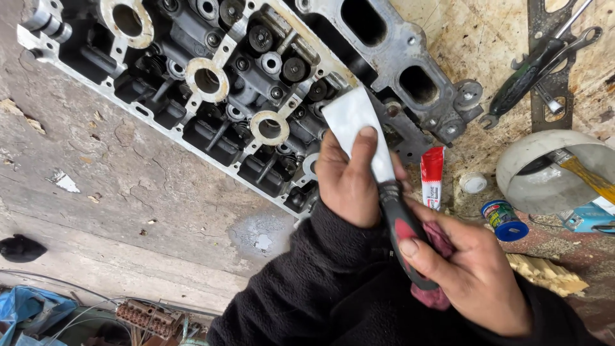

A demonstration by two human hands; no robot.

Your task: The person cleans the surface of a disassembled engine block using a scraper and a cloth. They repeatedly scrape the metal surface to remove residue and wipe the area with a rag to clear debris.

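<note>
scraper [378, 186]: grey blade, black-red handle | rag [430, 295]: pink | tube [432, 176]: red-white

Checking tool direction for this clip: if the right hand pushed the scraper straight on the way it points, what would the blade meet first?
Most likely the cylinder head: the scraper in the right hand points up-left, its blade tip already over the head's edge. Actual contact is unclear.

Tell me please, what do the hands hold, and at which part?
The right hand grips a scraper by its black and red handle, with a red cloth under the palm. The left hand presses its thumb on the flat blade.
</note>
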